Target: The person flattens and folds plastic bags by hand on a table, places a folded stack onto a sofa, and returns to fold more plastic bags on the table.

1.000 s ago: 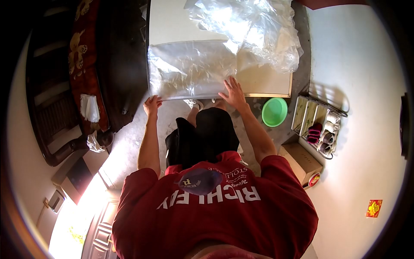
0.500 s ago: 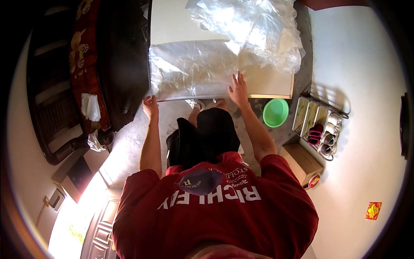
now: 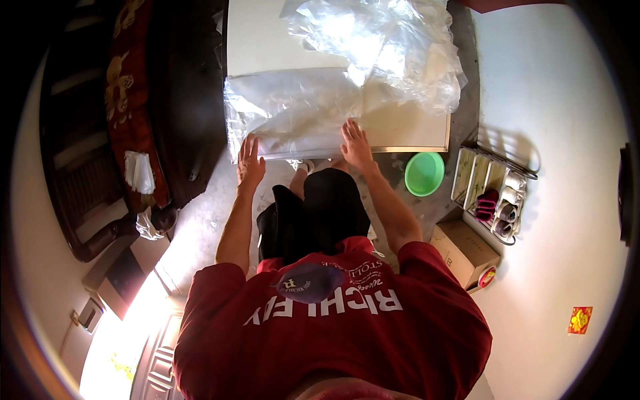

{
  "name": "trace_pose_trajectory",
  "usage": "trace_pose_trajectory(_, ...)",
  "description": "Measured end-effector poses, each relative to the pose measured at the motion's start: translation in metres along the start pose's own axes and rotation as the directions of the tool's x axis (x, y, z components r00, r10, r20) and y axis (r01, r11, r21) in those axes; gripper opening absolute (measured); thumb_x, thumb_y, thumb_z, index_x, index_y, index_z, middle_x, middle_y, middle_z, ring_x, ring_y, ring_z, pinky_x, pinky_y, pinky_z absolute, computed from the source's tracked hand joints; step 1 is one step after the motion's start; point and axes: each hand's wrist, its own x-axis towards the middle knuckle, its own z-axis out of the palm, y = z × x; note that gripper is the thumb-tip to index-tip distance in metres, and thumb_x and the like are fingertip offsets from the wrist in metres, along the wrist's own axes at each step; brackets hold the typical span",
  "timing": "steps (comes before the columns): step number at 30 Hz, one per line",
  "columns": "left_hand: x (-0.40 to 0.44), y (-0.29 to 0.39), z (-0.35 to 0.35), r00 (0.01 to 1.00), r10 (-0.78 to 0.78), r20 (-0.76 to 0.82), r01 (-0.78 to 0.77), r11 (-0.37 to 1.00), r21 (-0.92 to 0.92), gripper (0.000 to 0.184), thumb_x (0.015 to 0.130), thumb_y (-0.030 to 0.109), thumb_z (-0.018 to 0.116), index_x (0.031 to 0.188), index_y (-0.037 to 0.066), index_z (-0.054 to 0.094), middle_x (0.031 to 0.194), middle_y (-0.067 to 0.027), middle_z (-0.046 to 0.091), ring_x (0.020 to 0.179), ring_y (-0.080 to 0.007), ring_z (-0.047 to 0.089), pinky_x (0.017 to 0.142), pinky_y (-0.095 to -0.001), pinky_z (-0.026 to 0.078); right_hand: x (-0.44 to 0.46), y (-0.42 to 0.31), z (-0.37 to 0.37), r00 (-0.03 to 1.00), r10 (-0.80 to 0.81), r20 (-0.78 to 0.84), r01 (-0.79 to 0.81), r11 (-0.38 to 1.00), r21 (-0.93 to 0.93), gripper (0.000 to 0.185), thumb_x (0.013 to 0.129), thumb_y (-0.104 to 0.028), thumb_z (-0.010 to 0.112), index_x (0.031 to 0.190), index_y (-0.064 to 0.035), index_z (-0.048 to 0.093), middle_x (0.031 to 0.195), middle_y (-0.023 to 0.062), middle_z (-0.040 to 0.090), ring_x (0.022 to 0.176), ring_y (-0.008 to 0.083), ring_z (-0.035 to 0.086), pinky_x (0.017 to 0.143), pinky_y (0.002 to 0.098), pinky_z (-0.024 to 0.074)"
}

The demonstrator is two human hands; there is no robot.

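A clear plastic bag (image 3: pixel 293 100) lies flat along the near side of a pale table (image 3: pixel 260 40). My left hand (image 3: pixel 250 163) is at the bag's near edge, toward its left end, with the fingers stretched forward over the plastic. Farther right, my right hand (image 3: pixel 357 145) rests its spread fingertips on the bag near its right end. Neither hand grips anything that I can see. Beyond the bag, to the right, a crumpled heap of clear plastic bags (image 3: pixel 400 53) covers much of the tabletop.
Right of my legs, a green basin (image 3: pixel 425 175) sits on the floor. Past it stand a shoe rack (image 3: pixel 477 180) and a cardboard box (image 3: pixel 463 250) near the wall. Along the left is a dark wooden bench (image 3: pixel 73 167) with a red cloth (image 3: pixel 127 87) and white plastic bags (image 3: pixel 139 172).
My left hand has moved right and forward from the bag's left corner onto its near edge. The right hand has shifted slightly left and nearer to me.
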Motion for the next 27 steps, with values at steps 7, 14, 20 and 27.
trace_pose_trajectory(7, -0.010, 0.002, 0.008, 0.995, -0.057, -0.078, 0.062, 0.996, 0.060, 0.054, 0.073, 0.009, 0.057, 0.124, 0.000, 0.039, 0.137, -0.0158, 0.026, 0.125, -0.0327, 0.025, 0.102, -0.0398, 0.026, -0.004, 0.005, -0.013, 0.999, 0.029, 0.019, -0.029, 0.999, 0.037, 0.055, 0.077, -0.016, 0.055, 0.127, -0.0063, 0.037, 0.138, 0.0146, 0.025, 0.126, 0.0336, 0.025, 0.099, 0.0468, 0.0259)
trace_pose_trajectory(14, 0.025, 0.064, 0.022, 0.999, 0.013, -0.053, -0.024, 0.977, -0.211, 0.047, 0.076, 0.010, 0.053, 0.120, -0.001, 0.041, 0.132, -0.0206, 0.032, 0.121, -0.0354, 0.032, 0.099, -0.0400, 0.030, 0.006, 0.020, -0.027, 0.994, 0.064, -0.083, -0.048, 0.983, 0.179, 0.052, 0.075, -0.014, 0.057, 0.124, -0.0053, 0.040, 0.130, 0.0213, 0.034, 0.120, 0.0362, 0.032, 0.098, 0.0439, 0.0292)
trace_pose_trajectory(20, 0.054, 0.123, 0.042, 1.000, 0.000, 0.029, 0.008, 0.958, -0.287, 0.043, 0.079, 0.016, 0.053, 0.118, 0.002, 0.045, 0.126, -0.0165, 0.042, 0.117, -0.0304, 0.039, 0.098, -0.0372, 0.032, 0.019, 0.041, -0.044, 0.991, 0.106, -0.083, -0.082, 0.963, 0.256, 0.047, 0.078, -0.021, 0.055, 0.120, -0.0036, 0.043, 0.128, 0.0200, 0.038, 0.116, 0.0334, 0.039, 0.095, 0.0414, 0.0346)
trace_pose_trajectory(27, 0.093, 0.190, 0.044, 0.996, -0.073, 0.054, 0.089, 0.905, -0.417, 0.039, 0.077, 0.017, 0.053, 0.114, 0.002, 0.049, 0.113, -0.0188, 0.052, 0.103, -0.0330, 0.051, 0.089, -0.0383, 0.040, 0.036, 0.064, -0.071, 0.983, 0.154, -0.101, -0.098, 0.903, 0.418, 0.044, 0.080, -0.018, 0.056, 0.117, 0.0007, 0.045, 0.125, 0.0225, 0.041, 0.116, 0.0350, 0.039, 0.096, 0.0389, 0.0334)
